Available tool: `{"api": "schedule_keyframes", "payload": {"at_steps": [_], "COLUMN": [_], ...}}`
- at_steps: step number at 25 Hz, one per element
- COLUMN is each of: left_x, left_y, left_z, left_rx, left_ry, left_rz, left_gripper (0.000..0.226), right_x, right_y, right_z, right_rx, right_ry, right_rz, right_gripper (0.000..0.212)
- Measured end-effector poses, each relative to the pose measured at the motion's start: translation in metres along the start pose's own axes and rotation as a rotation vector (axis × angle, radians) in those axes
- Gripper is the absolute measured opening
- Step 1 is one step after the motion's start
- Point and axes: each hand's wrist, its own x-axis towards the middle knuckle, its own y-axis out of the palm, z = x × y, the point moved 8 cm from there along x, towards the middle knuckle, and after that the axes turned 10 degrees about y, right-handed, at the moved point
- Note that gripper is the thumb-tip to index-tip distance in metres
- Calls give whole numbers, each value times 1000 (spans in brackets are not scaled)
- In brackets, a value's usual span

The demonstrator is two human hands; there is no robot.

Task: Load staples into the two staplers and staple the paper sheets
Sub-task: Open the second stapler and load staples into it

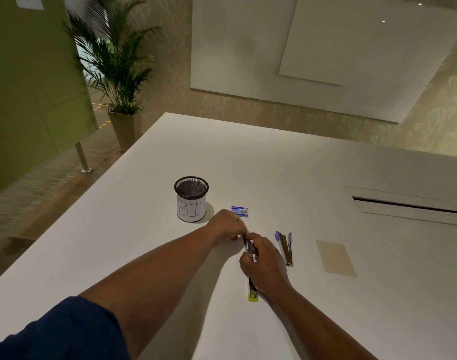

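Leaning over a wide white table (144,229), we see both forearms reach in from the near edge, a dark blue sleeve (53,331) on the left one. Our 2 hands meet on the yellow stapler (252,292), which lies opened out lengthwise on the table: the right hand (263,263) curls over its metal middle, and the left hand (226,224) pinches its far end with bent fingers. Just right of them lies the blue stapler (285,246), also hinged open, untouched. Further right, a small beige paper sheet (336,258) lies flat. Behind the left hand sits a little blue staple box (240,211), and left of that a black mesh cup (191,198) wrapped in a white label lettered "BI". A long cable slot (409,203) cuts the table at right. Beyond the table's far edge we see patterned carpet, a potted palm (113,63), a green partition (32,81) on a metal post, and pale wall panels (326,48).
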Motion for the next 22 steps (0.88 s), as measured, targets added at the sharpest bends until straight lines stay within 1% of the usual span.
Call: {"api": "schedule_keyframes", "payload": {"at_steps": [3, 6, 8, 10, 12, 13, 14, 16, 17, 19, 22], "left_x": [0, 0, -1, -1, -1, -1, -1, -1, -2, -4, -9], "left_y": [1, 0, 0, 0, 0, 0, 0, 0, -1, -1, 1], "left_z": [1, 1, -1, 0, 2, 3, 4, 6, 6, 7, 4], "left_rx": [-3, -8, -12, -13, -37, -51, -58, -57, -59, -65, -47], "left_ry": [-8, 4, 15, 14, 9, 12, 16, 25, 28, 35, 67], "left_rz": [-6, -20, -22, -21, -34, -41, -44, -41, -39, -32, -7], "left_gripper": [9, 9, 10, 9, 8, 8, 8, 7, 6, 3, 3], "right_x": [0, 0, 0, 0, -1, -2, -2, -2, -1, -1, -1], "right_y": [0, 0, 1, 3, 3, 2, 2, 3, 4, 3, 2], "right_z": [0, -1, 0, 0, 0, -1, -3, -9, -11, -11, -10], "right_rx": [7, 17, -7, -42, -26, 3, 34, 82, 93, 104, 110], "right_ry": [5, 6, -2, -20, -20, -10, 5, 61, 85, 95, 87], "right_rz": [2, -6, -22, -31, -34, -34, -30, -12, -10, -17, -24], "right_gripper": [12, 11, 6, 10, 6, 8, 17, 48, 59, 67, 67]}}
